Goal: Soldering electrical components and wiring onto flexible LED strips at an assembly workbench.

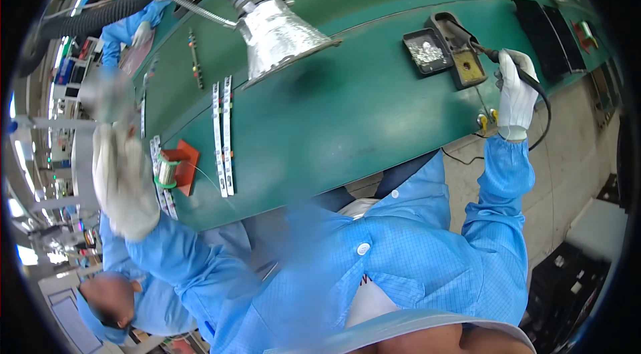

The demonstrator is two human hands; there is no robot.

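Note:
My right hand [517,97], in a white glove, closes around the handle of a soldering iron [489,53] at the right end of the bench. The iron's front end is in or at its dark stand [462,54], which has a yellowish sponge [470,68] in its near part. Against the stand's left side sits a small black tray [427,52] with silvery bits in it. Raised over the bench's left end, my left hand [123,180] is also gloved in white; motion blur hides its fingers and whatever they may hold.
A solder spool [167,172] on a red holder [189,166] stands near the left hand. Two narrow strip boards [222,137] lie right of it. A foil-wrapped fume hood [277,40] hangs over the green bench [320,147]. Co-workers in blue sit at left.

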